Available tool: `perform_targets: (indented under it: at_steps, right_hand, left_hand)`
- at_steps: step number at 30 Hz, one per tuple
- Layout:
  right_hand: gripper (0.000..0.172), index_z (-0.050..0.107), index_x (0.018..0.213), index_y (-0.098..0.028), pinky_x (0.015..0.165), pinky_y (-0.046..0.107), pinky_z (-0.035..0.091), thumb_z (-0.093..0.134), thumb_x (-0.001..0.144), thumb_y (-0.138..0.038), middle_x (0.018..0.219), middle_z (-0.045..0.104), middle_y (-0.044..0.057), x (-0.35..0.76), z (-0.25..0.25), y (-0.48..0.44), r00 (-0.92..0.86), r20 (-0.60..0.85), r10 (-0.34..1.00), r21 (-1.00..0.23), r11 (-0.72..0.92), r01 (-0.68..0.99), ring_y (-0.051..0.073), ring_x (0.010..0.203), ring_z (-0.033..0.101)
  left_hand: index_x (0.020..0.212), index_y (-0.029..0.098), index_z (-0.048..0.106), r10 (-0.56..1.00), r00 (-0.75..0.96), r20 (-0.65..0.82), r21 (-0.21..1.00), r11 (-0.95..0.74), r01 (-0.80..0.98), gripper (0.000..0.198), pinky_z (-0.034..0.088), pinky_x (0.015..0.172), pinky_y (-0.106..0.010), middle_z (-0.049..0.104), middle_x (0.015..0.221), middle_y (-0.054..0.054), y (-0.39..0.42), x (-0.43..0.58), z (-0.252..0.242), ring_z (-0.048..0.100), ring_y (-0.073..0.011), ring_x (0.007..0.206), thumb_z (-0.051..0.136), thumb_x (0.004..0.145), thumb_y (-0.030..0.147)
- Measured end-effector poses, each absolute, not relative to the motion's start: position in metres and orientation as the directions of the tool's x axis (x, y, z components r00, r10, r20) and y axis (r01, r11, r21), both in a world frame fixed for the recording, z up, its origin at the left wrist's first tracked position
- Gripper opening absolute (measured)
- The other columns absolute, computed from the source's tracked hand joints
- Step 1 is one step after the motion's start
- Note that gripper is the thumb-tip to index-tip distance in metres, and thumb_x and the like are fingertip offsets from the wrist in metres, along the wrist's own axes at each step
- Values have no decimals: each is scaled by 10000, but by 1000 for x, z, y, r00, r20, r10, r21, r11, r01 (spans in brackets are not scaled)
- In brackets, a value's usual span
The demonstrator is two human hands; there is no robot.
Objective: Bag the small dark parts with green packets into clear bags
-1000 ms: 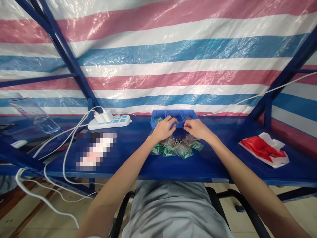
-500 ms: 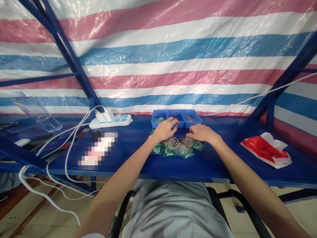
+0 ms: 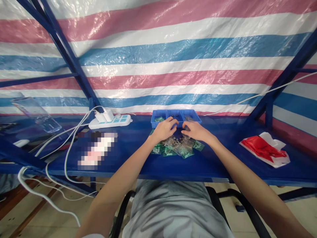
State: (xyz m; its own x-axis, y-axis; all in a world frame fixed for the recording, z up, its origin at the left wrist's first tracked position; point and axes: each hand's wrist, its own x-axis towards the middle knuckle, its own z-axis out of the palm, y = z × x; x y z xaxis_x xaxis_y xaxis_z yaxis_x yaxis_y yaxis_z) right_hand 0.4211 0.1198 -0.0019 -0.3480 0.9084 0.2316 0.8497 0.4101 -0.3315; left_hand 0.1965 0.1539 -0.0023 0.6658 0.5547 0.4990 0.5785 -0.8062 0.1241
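My left hand (image 3: 166, 129) hovers over the left part of a pile of small clear and green plastic packets (image 3: 187, 151), close to the front of a blue bin (image 3: 158, 124). Its fingers curl inward, and whatever they hold is too small to make out. Facing it from the other side, my right hand (image 3: 195, 130) has thumb and forefinger bent and apart, above the pile's right side. Small dark and metallic parts (image 3: 176, 141) lie among the packets between both hands. Three joined blue bins stand just behind; green packets (image 3: 158, 119) lie in the left one.
A white power strip (image 3: 110, 121) with plugged-in chargers and loose white cables is at the left. Near it lies a blurred-out item (image 3: 99, 150). A clear bottle (image 3: 41, 114) stands farther left. A red and white plastic bag (image 3: 264, 150) rests on the blue table (image 3: 218, 168) at right.
My right hand has moved left, toward my left hand, and its thumb and forefinger now show apart. My left hand stays nearly in place.
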Motion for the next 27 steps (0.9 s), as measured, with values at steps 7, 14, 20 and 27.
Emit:
perform_targets:
  at_steps: [7,14,20,27]
  right_hand:
    - [150,586,993,-210,733,303,408,546,853,-176,884,658,39,411,-4,120,-320,439,840,-393,499,772,210,805,600]
    - [301,589,1156,-209,771,328,451,486,881,-142,961,706,62,402,2,114,-276,537,798,-446,545,710,230,841,654]
    - [312,586,1179,-230,744,363,534,580,868,-259,905,696,34,403,-1,119,-96,530,842,-654,479,586,219,770,664]
    - [437,560,1180,-231,668,350,599,695,808,-417,868,679,16,399,-6,123,-41,369,929,-912,370,174,182,721,645]
  left_hand:
    - [1163,208,622,567,672,476,125,-801,586,245,494,747,-300,587,1123,-72,154,197,-3,632,-178,846,445,1000,255]
    - [1195,201,582,589,650,481,164,-788,593,246,525,810,-327,593,1164,-75,158,197,-6,656,-200,942,529,989,324]
    - [1239,227,510,590,626,510,202,-790,579,362,531,757,-312,581,1245,-61,156,197,-3,656,-190,932,661,923,318]
    - [1277,248,474,587,624,515,232,-797,558,445,540,717,-311,527,1318,-74,152,197,2,655,-178,893,689,889,278]
